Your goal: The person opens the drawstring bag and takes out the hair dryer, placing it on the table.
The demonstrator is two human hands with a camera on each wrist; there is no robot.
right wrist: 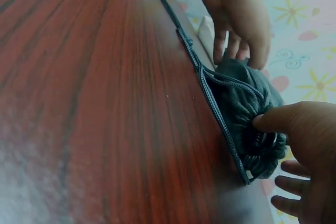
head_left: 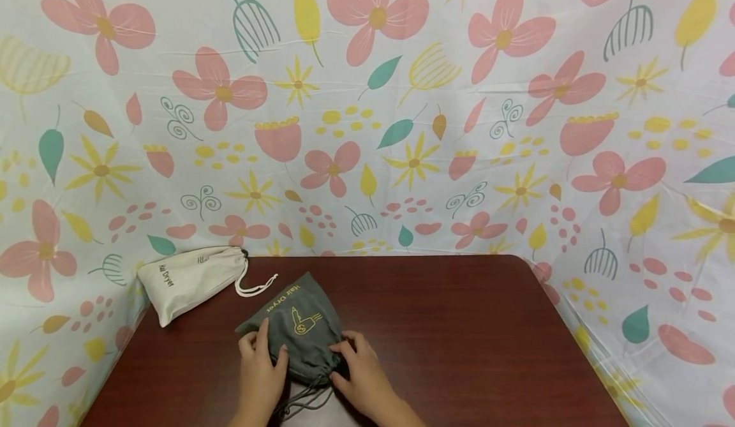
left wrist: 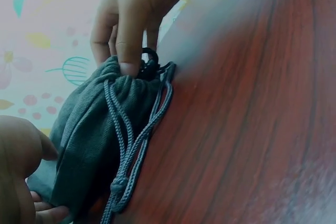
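Note:
A dark grey drawstring bag [head_left: 318, 344], printed with yellow "Hair Dryer" lettering and a dryer picture, lies on the table near its front. My left hand [head_left: 259, 373] holds the bag's left side, thumb on the cloth; its fingers are partly hidden in the left wrist view. At the gathered mouth, my right hand [head_left: 367, 379] grips the cloth, its thumb pressing beside the opening in the right wrist view. Something black and cord-like [right wrist: 262, 140] shows inside the mouth. Grey drawstrings [left wrist: 126, 156] with a knot trail from the bag toward me.
A cream drawstring bag [head_left: 192, 280], also lettered for a hair dryer, lies at the table's back left corner with its white cord [head_left: 255, 290] loose. The dark red wooden table [head_left: 459, 337] meets a flower-printed curtain [head_left: 413, 127] at the back and sides.

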